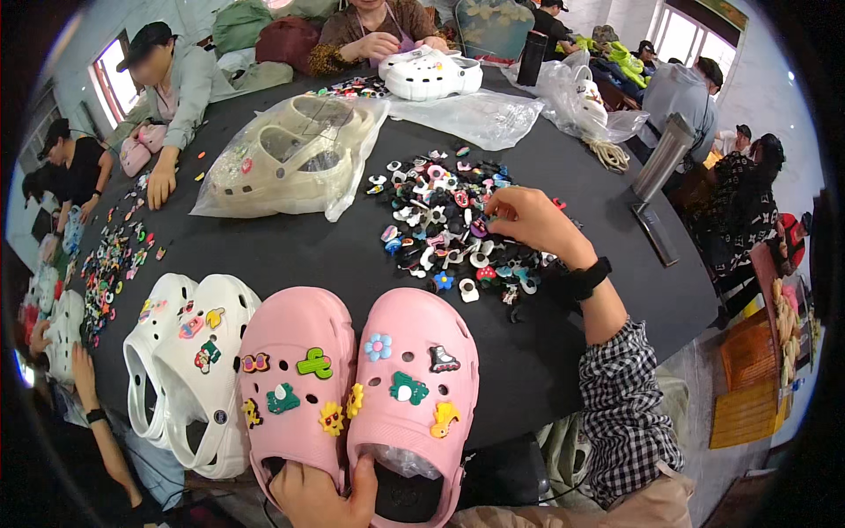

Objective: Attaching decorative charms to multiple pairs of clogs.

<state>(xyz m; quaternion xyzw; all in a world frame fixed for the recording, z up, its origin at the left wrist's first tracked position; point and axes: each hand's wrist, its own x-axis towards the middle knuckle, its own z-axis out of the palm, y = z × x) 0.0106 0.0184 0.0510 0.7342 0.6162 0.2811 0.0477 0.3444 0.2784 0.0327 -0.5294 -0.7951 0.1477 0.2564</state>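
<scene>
My left hand (317, 495) grips a pair of pink clogs (299, 326) at the table's near edge. Its fingers reach into the left clog's opening, and the thumb lies at the opening of the right one. Colourful charms sit on both clogs, among them a green cactus (314, 363), a blue flower (378, 347) and a roller skate (444, 359). Over a heap of loose shoe charms (440, 207) in mid-table, my right hand (532, 224) bends with its fingertips pinched together at the heap. Whatever is between them is too small to make out.
White clogs (220, 352) with charms stand left of the pink pair. Beyond are bagged cream clogs (290, 158), a flat plastic bag (480, 114), a steel tumbler (664, 158) and a phone (656, 233). Co-workers sit around the table; one handles a white clog (431, 75). More charms (114, 264) lie left.
</scene>
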